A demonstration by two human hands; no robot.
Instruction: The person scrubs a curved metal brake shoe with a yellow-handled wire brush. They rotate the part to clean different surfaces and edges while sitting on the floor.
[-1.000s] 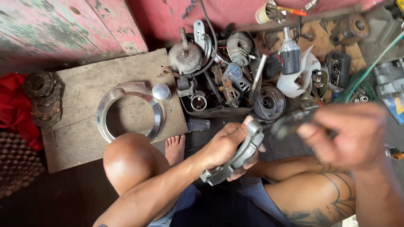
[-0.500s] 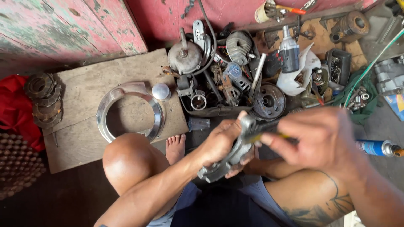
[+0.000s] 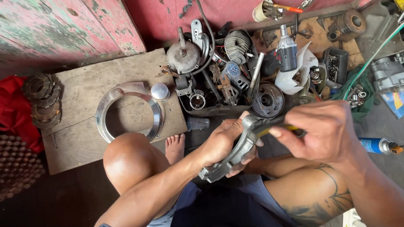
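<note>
My left hand [image 3: 222, 145] grips a curved grey metal brake shoe [image 3: 235, 155] in front of my lap, its upper end pointing up and right. My right hand [image 3: 326, 132] holds a thin tool with a yellow handle [image 3: 275, 128], and the tool's tip meets the top end of the shoe. Both hands sit above my bent legs, just in front of a heap of engine parts.
A chrome ring [image 3: 128, 111] and a small round cap [image 3: 160, 91] lie on a wooden board [image 3: 80, 138] at left. Behind the hands stands a dark tray of parts [image 3: 210, 98], a brake drum [image 3: 268, 100], and a cordless drill [image 3: 287, 52]. A blue spray can [image 3: 376, 145] lies right. Stacked clutch discs [image 3: 41, 101] sit far left.
My right hand has come in from the right with the tool and brought its tip to the top end of the brake shoe. The left hand has stayed in place, still holding the shoe.
</note>
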